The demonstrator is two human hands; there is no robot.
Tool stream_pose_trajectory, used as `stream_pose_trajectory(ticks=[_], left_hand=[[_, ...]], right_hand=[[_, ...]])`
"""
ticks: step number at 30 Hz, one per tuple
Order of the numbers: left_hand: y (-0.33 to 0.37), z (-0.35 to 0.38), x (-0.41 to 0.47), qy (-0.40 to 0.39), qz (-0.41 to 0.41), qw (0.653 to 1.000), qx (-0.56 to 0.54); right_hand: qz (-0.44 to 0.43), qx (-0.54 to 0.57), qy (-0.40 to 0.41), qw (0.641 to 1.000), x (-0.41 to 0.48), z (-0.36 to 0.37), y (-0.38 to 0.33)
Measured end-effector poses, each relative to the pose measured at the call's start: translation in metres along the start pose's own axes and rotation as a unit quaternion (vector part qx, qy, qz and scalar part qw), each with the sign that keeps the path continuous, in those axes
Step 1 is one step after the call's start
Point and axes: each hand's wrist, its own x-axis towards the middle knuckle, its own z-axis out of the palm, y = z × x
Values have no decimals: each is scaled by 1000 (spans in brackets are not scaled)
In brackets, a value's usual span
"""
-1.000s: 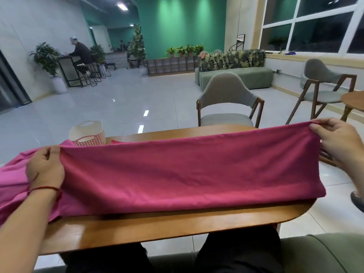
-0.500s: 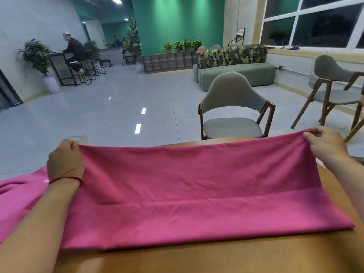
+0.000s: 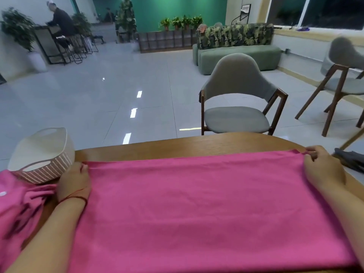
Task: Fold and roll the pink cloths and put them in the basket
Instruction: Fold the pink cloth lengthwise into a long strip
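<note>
Wooden bench [image 3: 197, 146] running across the lower half of the frame, and there's the big pink cloth [image 3: 197, 203] lying flat over nearly all of it, far edge pulled straight from left to right! Down at the lower left a second pink cloth [image 3: 17, 209] sits crumpled, up against the cream basket [image 3: 39, 154] standing at middle left. Now the hands: the left hand [image 3: 73, 182] has its grip pinched on the spread cloth's far left corner, just beside the basket, and the right hand [image 3: 323, 170], over at the right edge, pinches the far right corner.
</note>
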Motion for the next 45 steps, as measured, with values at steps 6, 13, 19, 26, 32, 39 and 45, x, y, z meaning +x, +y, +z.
stream_pose_trajectory(ticks=[6, 13, 19, 26, 32, 39, 45], left_hand=[[-4, -5, -43, 4, -12, 999, -49], [13, -47, -60, 60, -17, 994, -94], [30, -46, -23, 16, -17, 999, -37], [-9, 18, -12, -23, 0, 1000, 17], [-17, 24, -6, 1, 11, 999, 30], [-17, 17, 6, -34, 24, 999, 33], [4, 13, -7, -27, 87, 980, 178]], right_hand=[[-2, -18, 15, 1000, -12, -17, 23], [3, 15, 63, 998, -22, -50, 20], [16, -3, 32, 999, 9, -56, 3], [1, -49, -3, 999, 3, -5, 20], [-3, -72, 7, 997, 8, -3, 23], [-6, -84, 14, 996, 7, -1, 20], [-47, -151, 8, 987, 3, -2, 8]])
